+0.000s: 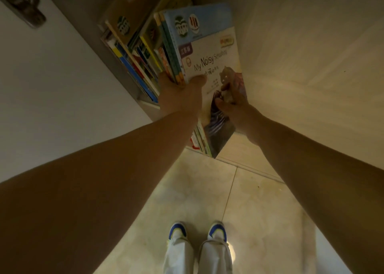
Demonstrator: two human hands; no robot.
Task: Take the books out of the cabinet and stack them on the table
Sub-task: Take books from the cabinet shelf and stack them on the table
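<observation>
A bundle of thin picture books (207, 51), topped by a white and blue one titled "My Noisy", is held at the cabinet's opening. My left hand (180, 95) grips the bundle's left edge, thumb on the cover. From the right, my right hand (234, 107) clasps the lower part of the cover. Both hands are closed on this bundle. More books (133, 51) stand packed in a row inside the cabinet, to the left of the bundle. The table is not in view.
The white cabinet door (52, 86) with a dark metal handle (27, 5) stands open at left. A pale wood-grain cabinet wall (311, 66) lies at right. Below are beige floor tiles (207, 190) and my blue and white shoes (197, 230).
</observation>
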